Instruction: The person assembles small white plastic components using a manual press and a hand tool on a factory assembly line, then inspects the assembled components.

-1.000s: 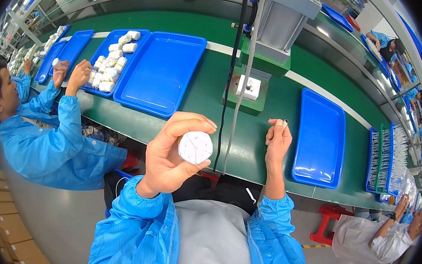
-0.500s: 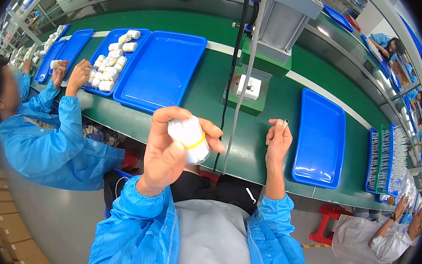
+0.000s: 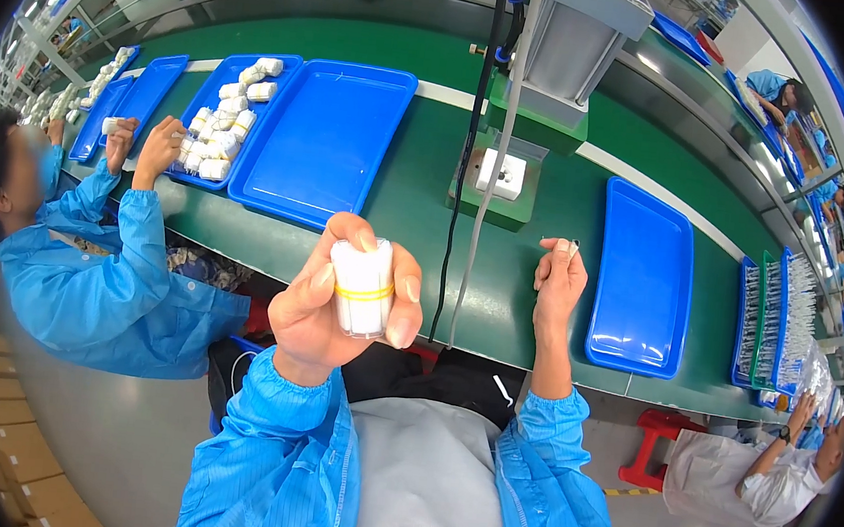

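Observation:
My left hand (image 3: 323,300), raised in front of me, is closed around a white cylindrical bundle (image 3: 364,287) with a yellow band about its middle. Thumb and fingers grip its sides, and it stands nearly upright. Over the green bench, my right hand (image 3: 561,276) has its fingers pinched together. A small light and dark bit shows at those fingertips, too small to name. To the right of that hand lies a blue tray (image 3: 641,283). Beyond it, under the press, is a white block fixture (image 3: 500,174).
A grey press cylinder (image 3: 571,51) stands on a green base, with a hanging black cable and grey hose (image 3: 495,170) before it. Blue trays (image 3: 327,145) line the left, one full of similar bundles (image 3: 223,131). A co-worker (image 3: 90,275) sits left; racks of pins (image 3: 789,316) stand right.
My left hand has turned the white bundle from tilted to nearly upright, and the yellow band now runs almost level. My right hand has stayed nearly in place, still pinched.

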A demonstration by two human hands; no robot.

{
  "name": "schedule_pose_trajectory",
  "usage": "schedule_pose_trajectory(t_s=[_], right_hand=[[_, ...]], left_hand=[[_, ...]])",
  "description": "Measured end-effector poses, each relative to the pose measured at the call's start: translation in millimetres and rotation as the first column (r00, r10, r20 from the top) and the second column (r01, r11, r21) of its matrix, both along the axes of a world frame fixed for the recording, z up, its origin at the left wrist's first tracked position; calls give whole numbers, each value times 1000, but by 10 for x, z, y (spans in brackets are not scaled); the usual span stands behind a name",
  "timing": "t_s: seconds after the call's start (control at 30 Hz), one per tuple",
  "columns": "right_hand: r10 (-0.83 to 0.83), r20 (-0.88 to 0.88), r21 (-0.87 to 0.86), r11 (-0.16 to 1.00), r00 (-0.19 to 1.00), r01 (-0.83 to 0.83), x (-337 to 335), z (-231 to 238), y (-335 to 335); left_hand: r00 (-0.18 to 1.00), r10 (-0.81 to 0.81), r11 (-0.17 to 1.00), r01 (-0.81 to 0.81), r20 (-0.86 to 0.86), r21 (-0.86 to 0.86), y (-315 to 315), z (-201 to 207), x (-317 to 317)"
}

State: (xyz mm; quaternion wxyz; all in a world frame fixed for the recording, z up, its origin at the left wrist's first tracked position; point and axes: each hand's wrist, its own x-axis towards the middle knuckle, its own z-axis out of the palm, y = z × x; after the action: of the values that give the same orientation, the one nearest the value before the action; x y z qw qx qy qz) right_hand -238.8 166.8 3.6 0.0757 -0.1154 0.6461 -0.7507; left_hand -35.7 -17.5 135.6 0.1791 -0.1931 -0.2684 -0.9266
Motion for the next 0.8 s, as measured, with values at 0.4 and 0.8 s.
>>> schedule_pose_trajectory(t_s=[0.4, 0.8], right_hand=[[1, -8, 6, 1000, 1000, -1, 1, -1, -11], [10, 2, 11, 1000, 1000, -10, 10, 39, -5]], left_hand=[[986, -156, 983, 160, -52, 90, -87, -78, -28], [995, -81, 985, 70, 60, 157, -56, -54, -29]])
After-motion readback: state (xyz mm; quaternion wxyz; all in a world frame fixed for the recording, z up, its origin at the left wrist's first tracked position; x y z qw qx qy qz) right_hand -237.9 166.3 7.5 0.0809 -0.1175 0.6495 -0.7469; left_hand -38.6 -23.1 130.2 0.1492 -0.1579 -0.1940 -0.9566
